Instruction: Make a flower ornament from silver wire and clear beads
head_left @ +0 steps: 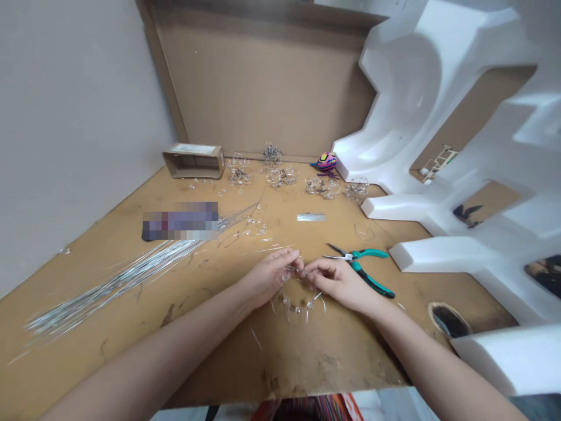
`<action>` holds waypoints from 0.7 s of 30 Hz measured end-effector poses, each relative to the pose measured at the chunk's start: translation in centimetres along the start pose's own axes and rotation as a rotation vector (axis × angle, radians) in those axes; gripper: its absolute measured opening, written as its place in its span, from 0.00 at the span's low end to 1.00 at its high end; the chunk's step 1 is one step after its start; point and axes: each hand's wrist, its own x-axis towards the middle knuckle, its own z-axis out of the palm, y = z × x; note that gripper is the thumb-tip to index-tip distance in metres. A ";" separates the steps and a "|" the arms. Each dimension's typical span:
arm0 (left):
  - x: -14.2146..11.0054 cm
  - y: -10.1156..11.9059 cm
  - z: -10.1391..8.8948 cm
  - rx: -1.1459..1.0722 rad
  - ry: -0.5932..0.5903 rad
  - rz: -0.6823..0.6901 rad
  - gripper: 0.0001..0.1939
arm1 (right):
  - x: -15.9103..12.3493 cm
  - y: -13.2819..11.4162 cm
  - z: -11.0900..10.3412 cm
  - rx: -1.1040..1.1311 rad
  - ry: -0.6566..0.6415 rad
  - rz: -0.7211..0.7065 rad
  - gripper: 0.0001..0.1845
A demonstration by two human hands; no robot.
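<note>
Pinching the beaded wire ring (pixel 298 310) at its far edge with the left hand (pixel 272 273) and the right hand (pixel 342 283), closing the fingers of each narrowly on thin wire, probably for steadying so springy a thing at one small spot. Leaving the near edge, beads and all, spreading between the forearms, out of the way of the grip (whether touching the surface (pixel 210 356) or not, impossible to tell). Bringing both sets of fingertips close together, likely for fine control, while hiding the exact crossing of the wire.

Having the pliers (pixel 349 257) lying just beside the right hand, jaws gaping, seemingly for quick reach. Having the long wires (pixel 144 272) lying lengthwise in a loose bundle at the left, apparently for avoiding bends, with the short wires (pixel 311 217) and the loose beads (pixel 258 206) lying beyond the hands, ready for picking up. Placing the curled wire pieces (pixel 322 187) near the back, towards the cardboard box (pixel 217 156), presumably for preventing tangling with the ring.
</note>
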 end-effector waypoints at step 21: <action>-0.4 0.5 -0.6 -0.203 -0.138 -0.035 0.12 | -3.9 1.9 -6.9 -1.299 0.057 0.191 0.41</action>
